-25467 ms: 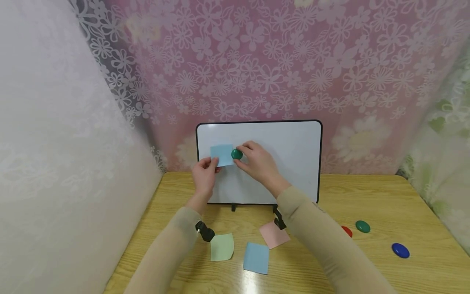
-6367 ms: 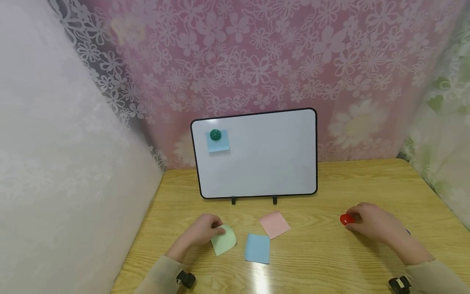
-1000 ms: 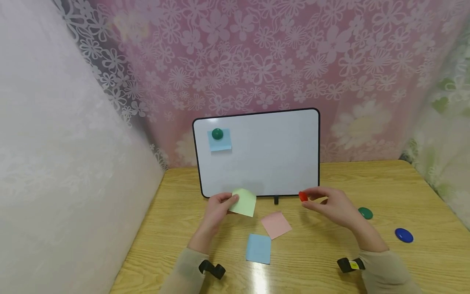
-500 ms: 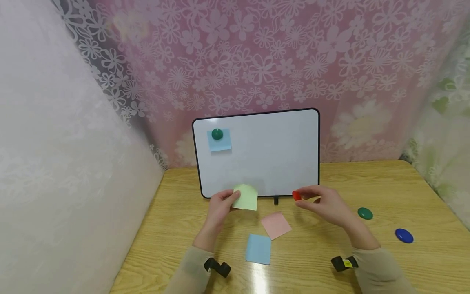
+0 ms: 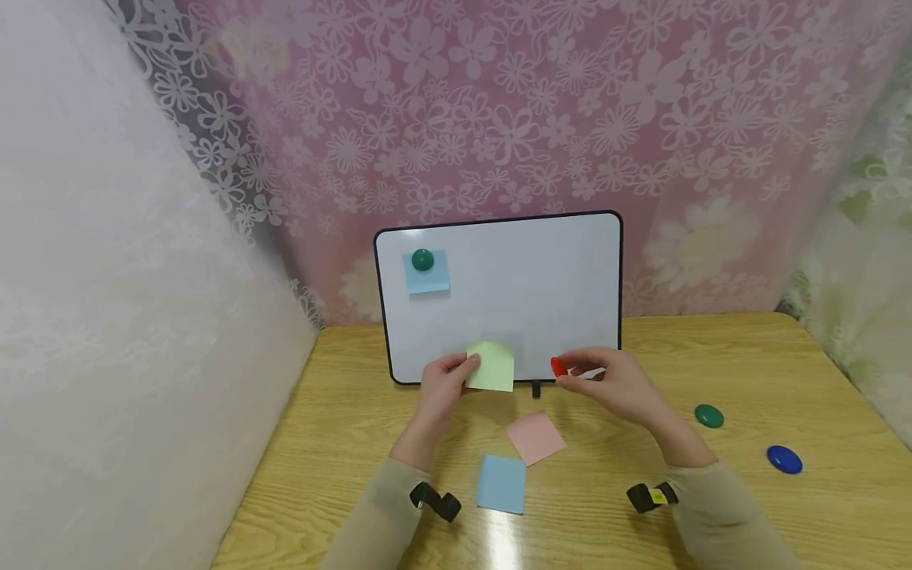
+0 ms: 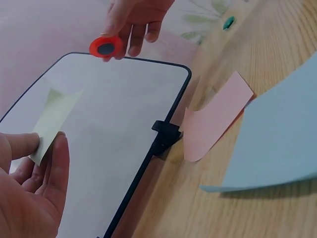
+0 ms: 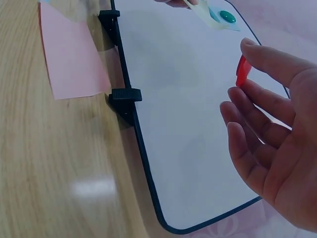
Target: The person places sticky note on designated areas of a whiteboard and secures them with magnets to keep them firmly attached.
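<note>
My left hand (image 5: 443, 388) pinches a pale green sticky note (image 5: 493, 367) by its left edge, in front of the whiteboard's (image 5: 541, 293) lower part. To its right, my right hand (image 5: 618, 386) holds a red round magnet (image 5: 559, 367) between thumb and finger. In the left wrist view the dark disc on the back of the red magnet (image 6: 105, 48) shows. The right wrist view has the red magnet (image 7: 242, 71) edge-on at the fingertips. High on the board's left, a green magnet (image 5: 423, 260) sits on a light blue note (image 5: 427, 279).
On the wooden table (image 5: 342, 443) lie a pink note (image 5: 537, 438) and a blue note (image 5: 502, 484). A green magnet (image 5: 708, 416) and a blue magnet (image 5: 784, 459) lie at the right. The board stands on small black feet (image 5: 537, 389), before a flowered curtain (image 5: 499, 119).
Long ago both hands were at the board with the blue note and green magnet; later they reached the green note and red magnet. Over the last second both hands have risen, shifting closer together.
</note>
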Demonstrator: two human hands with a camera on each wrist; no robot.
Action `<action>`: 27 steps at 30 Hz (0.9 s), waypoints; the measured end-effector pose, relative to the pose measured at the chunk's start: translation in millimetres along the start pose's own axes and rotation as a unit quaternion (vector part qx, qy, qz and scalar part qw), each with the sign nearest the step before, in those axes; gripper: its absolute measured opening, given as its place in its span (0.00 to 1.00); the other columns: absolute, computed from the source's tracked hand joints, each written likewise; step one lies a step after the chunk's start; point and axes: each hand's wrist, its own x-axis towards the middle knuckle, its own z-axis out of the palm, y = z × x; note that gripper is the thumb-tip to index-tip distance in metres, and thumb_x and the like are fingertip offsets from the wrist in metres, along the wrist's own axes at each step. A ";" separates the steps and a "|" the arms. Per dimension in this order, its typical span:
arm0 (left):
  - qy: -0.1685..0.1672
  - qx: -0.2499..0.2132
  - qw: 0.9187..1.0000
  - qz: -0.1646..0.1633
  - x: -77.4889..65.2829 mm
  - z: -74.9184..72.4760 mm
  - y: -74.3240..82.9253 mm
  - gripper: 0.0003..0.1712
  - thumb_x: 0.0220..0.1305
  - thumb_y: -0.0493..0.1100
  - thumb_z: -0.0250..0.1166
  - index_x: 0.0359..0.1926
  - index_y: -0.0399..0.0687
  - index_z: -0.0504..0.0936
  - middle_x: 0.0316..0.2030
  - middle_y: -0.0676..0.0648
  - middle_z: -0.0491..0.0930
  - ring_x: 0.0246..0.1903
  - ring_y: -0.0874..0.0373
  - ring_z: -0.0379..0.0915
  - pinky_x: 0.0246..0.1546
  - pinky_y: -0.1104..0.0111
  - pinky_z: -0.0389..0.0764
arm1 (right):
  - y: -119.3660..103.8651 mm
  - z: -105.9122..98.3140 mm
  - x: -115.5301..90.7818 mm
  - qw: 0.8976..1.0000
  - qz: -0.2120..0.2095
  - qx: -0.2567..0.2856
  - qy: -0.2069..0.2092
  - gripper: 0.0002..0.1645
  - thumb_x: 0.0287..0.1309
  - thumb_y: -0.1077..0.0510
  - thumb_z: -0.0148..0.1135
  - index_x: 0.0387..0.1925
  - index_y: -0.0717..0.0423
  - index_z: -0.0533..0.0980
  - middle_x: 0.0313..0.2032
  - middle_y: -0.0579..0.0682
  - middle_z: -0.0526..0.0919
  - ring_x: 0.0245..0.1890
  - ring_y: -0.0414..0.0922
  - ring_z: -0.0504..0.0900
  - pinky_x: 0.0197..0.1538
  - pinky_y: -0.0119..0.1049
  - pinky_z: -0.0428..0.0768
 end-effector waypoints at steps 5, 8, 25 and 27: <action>0.016 0.026 1.000 0.000 3.5 5.8 6.9 0.21 0.74 0.49 0.72 0.54 0.35 0.88 0.50 0.44 0.86 0.46 0.58 0.80 0.45 0.67 0.83 | -5.5 -3.1 9.6 1.000 -0.007 -0.006 0.001 0.25 0.67 0.47 0.76 0.59 0.55 0.85 0.50 0.48 0.89 0.48 0.47 0.86 0.47 0.41 0.86; 0.021 0.025 0.999 0.001 7.4 8.7 9.8 0.21 0.74 0.49 0.72 0.54 0.35 0.88 0.50 0.44 0.86 0.45 0.58 0.81 0.49 0.59 0.85 | -8.7 -4.5 15.3 1.000 -0.011 -0.011 -0.005 0.25 0.67 0.46 0.76 0.59 0.55 0.85 0.50 0.48 0.89 0.48 0.46 0.86 0.48 0.43 0.86; 0.046 -0.018 0.998 0.029 22.6 14.2 28.5 0.20 0.75 0.46 0.71 0.54 0.31 0.87 0.47 0.39 0.87 0.43 0.52 0.86 0.44 0.60 0.90 | -35.7 -12.3 40.5 0.997 -0.044 -0.065 -0.006 0.23 0.64 0.48 0.79 0.56 0.54 0.87 0.49 0.48 0.89 0.45 0.46 0.85 0.46 0.45 0.86; 0.048 -0.018 0.998 0.029 24.7 14.5 29.6 0.20 0.75 0.46 0.71 0.53 0.32 0.87 0.47 0.40 0.87 0.43 0.51 0.85 0.44 0.60 0.90 | -37.5 -13.1 43.2 0.996 -0.045 -0.071 0.002 0.23 0.64 0.48 0.79 0.56 0.54 0.87 0.49 0.49 0.89 0.45 0.47 0.85 0.46 0.45 0.86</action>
